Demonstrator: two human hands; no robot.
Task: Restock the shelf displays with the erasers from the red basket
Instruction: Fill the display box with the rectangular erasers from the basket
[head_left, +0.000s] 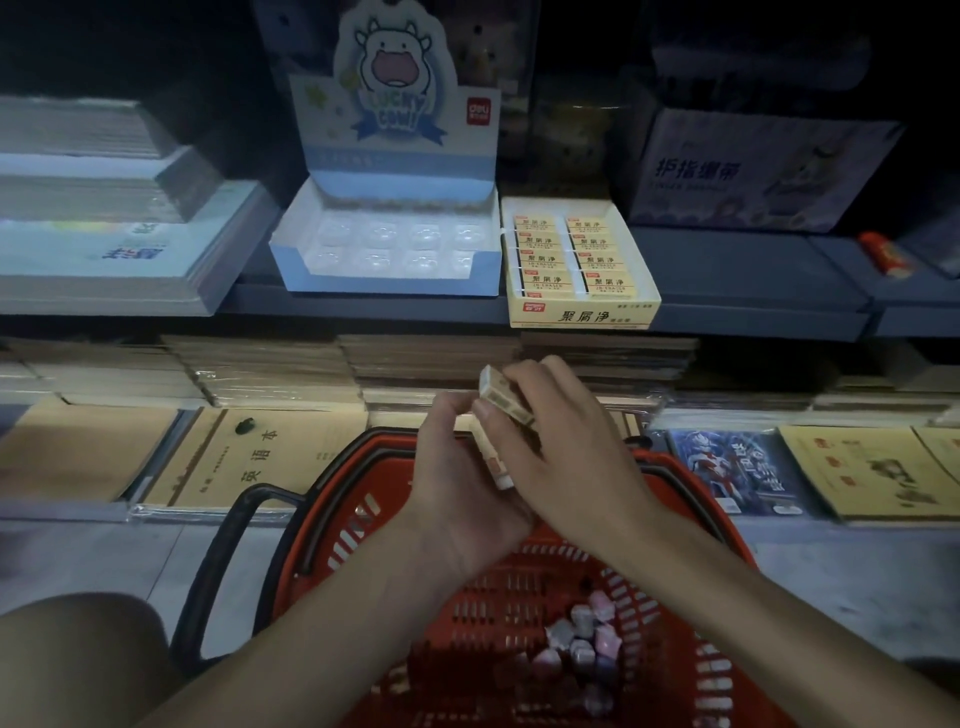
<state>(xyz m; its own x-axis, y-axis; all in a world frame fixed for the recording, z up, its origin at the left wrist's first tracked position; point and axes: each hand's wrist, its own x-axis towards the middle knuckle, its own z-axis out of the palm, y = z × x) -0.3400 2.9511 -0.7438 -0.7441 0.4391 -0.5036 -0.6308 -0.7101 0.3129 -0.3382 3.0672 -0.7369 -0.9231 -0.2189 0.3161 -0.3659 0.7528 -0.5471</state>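
Both hands up over the red basket (332, 499), close together and touching. Right hand (566, 447) gripping a small yellow eraser box (506, 397) with fingers curled over its top, box tilted, one end poking out past the fingertips. Left hand (457, 478) closed around a second yellow eraser (491, 462), thumb pressing on its upper end, lower end sticking out near the palm. Hard to say how many erasers sit between the two hands, since fingers cover most of them.

Down in the basket, a little heap of pink and pale wrapped erasers (584, 639), dim and blurry, partly cut off by the right forearm. Black basket handle (218, 561) lying off to the left side.

Up on the grey shelf (753, 306), a yellow display box (579, 262) holding two rows of matching yellow erasers, looking full. Just beside it on the left, a blue and white cow display box (384, 234) with a clear plastic tray of round cups, nothing visible in them. Stacks of notebooks (260, 457) on the lower shelf behind the basket. Top of the shelf very dark, things there too hard to make out.
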